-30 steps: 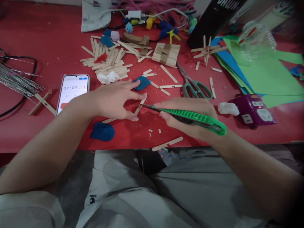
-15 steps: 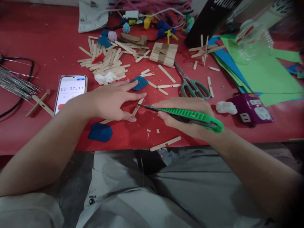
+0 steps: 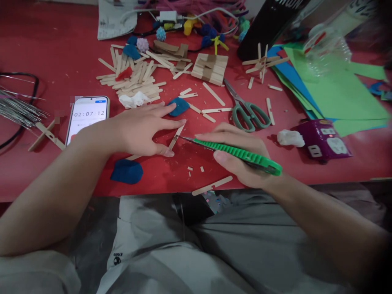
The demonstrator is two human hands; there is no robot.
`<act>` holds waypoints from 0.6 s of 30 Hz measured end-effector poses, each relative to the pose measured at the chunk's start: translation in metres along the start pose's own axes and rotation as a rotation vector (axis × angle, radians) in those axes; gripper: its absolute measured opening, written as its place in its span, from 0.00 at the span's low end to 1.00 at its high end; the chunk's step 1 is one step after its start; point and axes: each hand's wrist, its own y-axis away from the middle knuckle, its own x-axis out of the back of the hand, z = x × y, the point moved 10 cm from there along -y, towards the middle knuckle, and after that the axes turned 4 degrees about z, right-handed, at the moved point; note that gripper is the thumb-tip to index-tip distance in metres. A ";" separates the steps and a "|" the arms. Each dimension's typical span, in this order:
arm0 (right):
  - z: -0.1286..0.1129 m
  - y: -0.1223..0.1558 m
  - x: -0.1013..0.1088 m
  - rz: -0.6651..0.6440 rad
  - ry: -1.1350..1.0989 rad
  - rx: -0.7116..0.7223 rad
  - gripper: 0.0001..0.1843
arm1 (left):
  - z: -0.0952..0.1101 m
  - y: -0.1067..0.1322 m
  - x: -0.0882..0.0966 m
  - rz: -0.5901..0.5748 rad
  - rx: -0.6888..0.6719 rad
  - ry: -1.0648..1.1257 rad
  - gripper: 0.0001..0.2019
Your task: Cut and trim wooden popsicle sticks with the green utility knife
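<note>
Stick (image 3: pixel 172 143) being cut lies front-L of scissors (image 3: pixel 250 116), slanted, ends by thumb & index of L hand (image 3: pixel 134 132).

Far L of scissors: wires (image 3: pixel 23 108), then phone (image 3: pixel 89 112), partly hidden by L forearm. Pile (image 3: pixel 139 79), L of scissors & farther back: those showing look uncut, so prob. lots left as is. L hand, also L of scissors, is spread palm down, fingertips pinning stick, not curled round anything. Mid-stick has a dark spot at blade tip; cut looks started, depth can't tell. Scraps (image 3: pixel 190 168) front-L of scissors suggest some cutting done. Nearer, also front-L: notched stick (image 3: pixel 212 185), looks done; another notched one (image 3: pixel 217 110) just L of scissors, ditto. R hand (image 3: pixel 242 170), in front of scissors, is clenched on cutter (image 3: pixel 239 152), blade aimed L. Just R of scissors: stick w/ a nick (image 3: pixel 270 111), prob. done too. Farther R: wad (image 3: pixel 290 139) & box (image 3: pixel 326 139).

Room: table (image 3: pixel 171 179) edge runs in front of scissors; nearer notched stick sits right at it, could get knocked off. Cutter has some slack toward edge, less behind: R fingers are close to scissors' handles. L side tight, w/ L hand in blade's line; slip risk.
</note>
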 end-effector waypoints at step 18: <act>0.052 0.013 0.013 0.046 -0.759 -0.596 0.30 | 0.001 0.002 -0.002 -0.033 0.015 -0.026 0.43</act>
